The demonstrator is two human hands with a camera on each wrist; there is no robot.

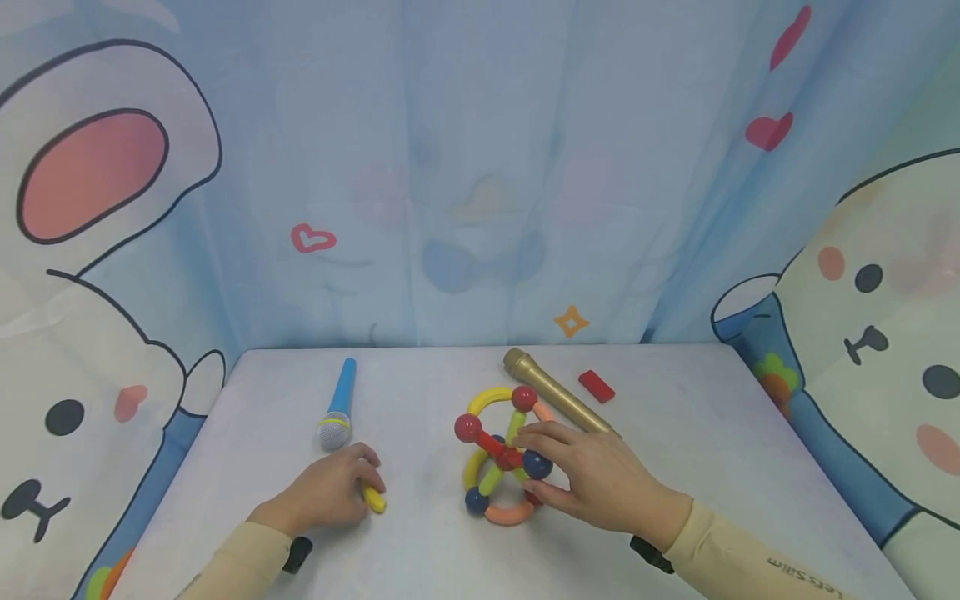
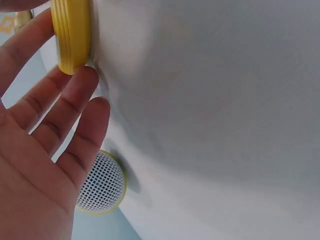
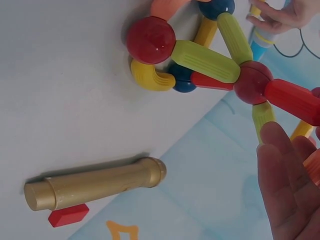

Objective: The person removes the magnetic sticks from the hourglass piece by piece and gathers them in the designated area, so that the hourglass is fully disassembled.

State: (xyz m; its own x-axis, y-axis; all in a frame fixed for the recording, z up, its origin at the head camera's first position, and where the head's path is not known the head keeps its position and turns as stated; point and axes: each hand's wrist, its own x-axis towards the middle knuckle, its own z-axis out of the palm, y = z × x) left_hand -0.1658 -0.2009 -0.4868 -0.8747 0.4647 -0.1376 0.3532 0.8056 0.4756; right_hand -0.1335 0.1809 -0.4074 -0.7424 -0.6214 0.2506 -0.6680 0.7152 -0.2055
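My left hand (image 1: 326, 492) pinches a short yellow ridged rod (image 1: 373, 499) just above the table, its other fingers spread in the left wrist view. Right of it stands a ball-and-stick model (image 1: 491, 444) of red and dark blue balls joined by straight and curved rods in red, green, yellow and orange. My right hand (image 1: 611, 479) grips the right side of this model, thumb and fingers about a dark blue ball (image 1: 537, 464). In the right wrist view, a red rod (image 3: 292, 100) leads toward the fingertips; the exact contact is partly hidden.
A blue toy microphone (image 1: 342, 396) lies beyond my left hand. Behind the model lie a gold microphone (image 1: 558, 390) and a red block (image 1: 597, 386). The white table (image 1: 420, 375) ends at a blue printed curtain (image 1: 480, 167).
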